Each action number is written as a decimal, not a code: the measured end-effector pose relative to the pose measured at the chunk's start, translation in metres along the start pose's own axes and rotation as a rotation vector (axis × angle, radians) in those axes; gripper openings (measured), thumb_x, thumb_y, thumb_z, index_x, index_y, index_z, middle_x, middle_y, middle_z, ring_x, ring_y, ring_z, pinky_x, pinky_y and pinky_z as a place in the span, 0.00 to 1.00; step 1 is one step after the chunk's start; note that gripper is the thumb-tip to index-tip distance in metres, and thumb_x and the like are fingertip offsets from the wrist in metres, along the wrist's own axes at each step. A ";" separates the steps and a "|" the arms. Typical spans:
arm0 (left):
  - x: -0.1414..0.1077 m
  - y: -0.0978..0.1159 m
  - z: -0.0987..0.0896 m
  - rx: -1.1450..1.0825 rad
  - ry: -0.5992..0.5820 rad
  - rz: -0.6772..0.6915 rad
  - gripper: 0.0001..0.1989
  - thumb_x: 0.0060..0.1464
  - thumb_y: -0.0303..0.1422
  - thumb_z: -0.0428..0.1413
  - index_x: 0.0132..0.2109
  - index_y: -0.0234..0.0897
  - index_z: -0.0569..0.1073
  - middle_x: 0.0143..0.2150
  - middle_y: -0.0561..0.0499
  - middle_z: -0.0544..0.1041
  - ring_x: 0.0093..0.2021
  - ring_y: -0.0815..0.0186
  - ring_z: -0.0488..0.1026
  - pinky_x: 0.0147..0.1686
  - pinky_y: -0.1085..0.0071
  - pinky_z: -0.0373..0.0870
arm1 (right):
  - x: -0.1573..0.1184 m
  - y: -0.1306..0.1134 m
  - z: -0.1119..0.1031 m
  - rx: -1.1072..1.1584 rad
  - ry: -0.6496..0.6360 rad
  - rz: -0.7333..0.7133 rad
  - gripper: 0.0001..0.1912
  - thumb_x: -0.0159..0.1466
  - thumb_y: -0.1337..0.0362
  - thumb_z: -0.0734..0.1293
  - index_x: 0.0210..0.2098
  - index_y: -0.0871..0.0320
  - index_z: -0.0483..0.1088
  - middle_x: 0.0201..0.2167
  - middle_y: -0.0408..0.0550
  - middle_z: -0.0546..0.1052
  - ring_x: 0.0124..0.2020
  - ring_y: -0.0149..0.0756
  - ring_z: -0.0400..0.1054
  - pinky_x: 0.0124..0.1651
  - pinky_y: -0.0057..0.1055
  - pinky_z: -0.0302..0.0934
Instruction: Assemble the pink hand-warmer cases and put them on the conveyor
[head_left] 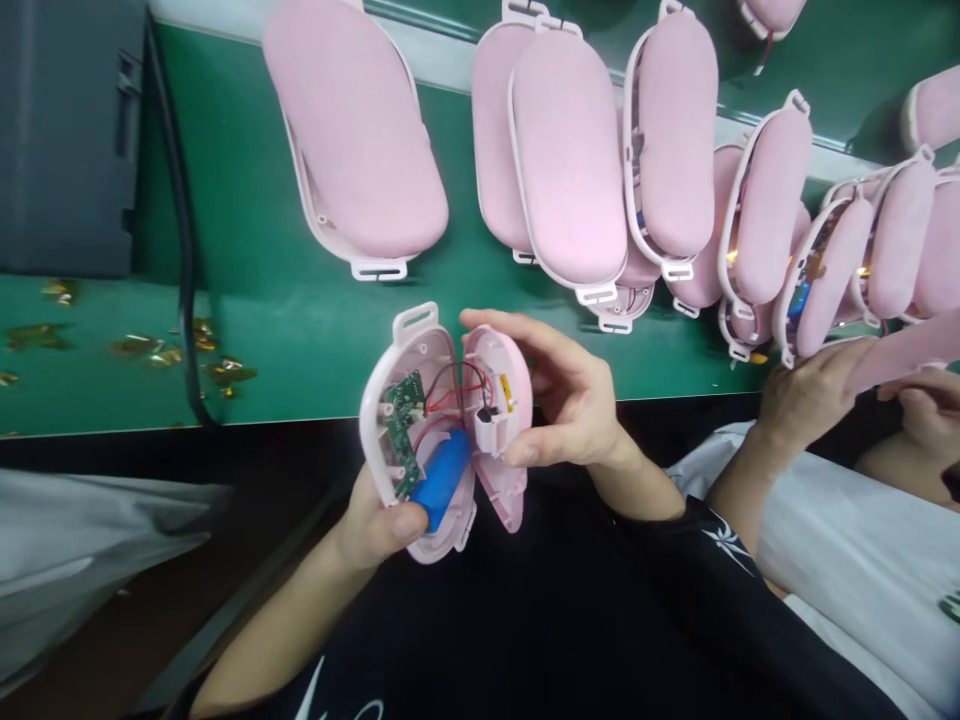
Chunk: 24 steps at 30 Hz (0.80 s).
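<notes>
An opened pink device is held over the front edge of the table, its two halves spread like a book. My left hand (379,525) grips the white-rimmed half (371,410), thumb at the lower end of a blue cylindrical cell (444,478). Beside the cell lies a green circuit board (403,425). My right hand (574,395) holds the pink cover half (517,375) between thumb and fingers. Red and black wires (469,385) run between the halves. Inside the cover are a small white holder (493,432) and a yellow piece (506,392).
Several pink devices (570,160) lie in a row on the green table (240,200). A dark box (64,130), black cable (184,230) and gold film scraps (154,350) are at left. Another person's hands (806,395) are at right.
</notes>
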<state>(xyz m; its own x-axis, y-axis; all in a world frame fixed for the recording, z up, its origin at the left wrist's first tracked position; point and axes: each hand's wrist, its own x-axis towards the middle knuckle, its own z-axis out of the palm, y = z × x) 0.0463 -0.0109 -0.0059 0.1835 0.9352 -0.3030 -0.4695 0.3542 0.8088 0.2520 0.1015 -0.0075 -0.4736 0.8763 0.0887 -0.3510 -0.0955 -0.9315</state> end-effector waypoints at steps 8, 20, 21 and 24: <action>0.016 0.005 0.008 -0.015 -0.052 0.093 0.40 0.58 0.53 0.70 0.72 0.46 0.72 0.67 0.44 0.80 0.64 0.45 0.79 0.65 0.52 0.79 | 0.000 -0.007 0.004 0.075 0.069 0.137 0.48 0.52 0.50 0.88 0.67 0.51 0.74 0.69 0.51 0.77 0.71 0.50 0.72 0.68 0.43 0.76; 0.023 0.020 0.018 0.046 -0.031 0.003 0.34 0.55 0.56 0.72 0.63 0.44 0.80 0.58 0.47 0.84 0.54 0.52 0.82 0.52 0.60 0.80 | 0.003 -0.010 0.008 0.080 0.105 0.221 0.47 0.50 0.51 0.88 0.66 0.49 0.75 0.69 0.50 0.77 0.68 0.48 0.74 0.66 0.42 0.77; 0.023 0.019 0.018 0.057 -0.030 0.000 0.34 0.55 0.57 0.72 0.62 0.45 0.80 0.57 0.48 0.84 0.52 0.53 0.82 0.50 0.61 0.80 | 0.004 -0.011 0.008 0.074 0.104 0.229 0.48 0.50 0.51 0.88 0.66 0.49 0.74 0.69 0.50 0.77 0.67 0.48 0.75 0.65 0.42 0.78; 0.025 0.020 0.020 0.085 -0.032 -0.014 0.33 0.56 0.56 0.71 0.61 0.44 0.81 0.58 0.46 0.84 0.53 0.51 0.82 0.51 0.58 0.81 | 0.006 -0.012 0.010 0.040 0.087 0.253 0.48 0.50 0.50 0.88 0.66 0.51 0.74 0.68 0.51 0.77 0.66 0.47 0.76 0.65 0.41 0.78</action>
<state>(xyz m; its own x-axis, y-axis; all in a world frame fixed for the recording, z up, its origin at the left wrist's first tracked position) 0.0590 0.0194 0.0125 0.2175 0.9290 -0.2993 -0.3923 0.3640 0.8447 0.2459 0.1032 0.0078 -0.4801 0.8591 -0.1772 -0.2625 -0.3335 -0.9055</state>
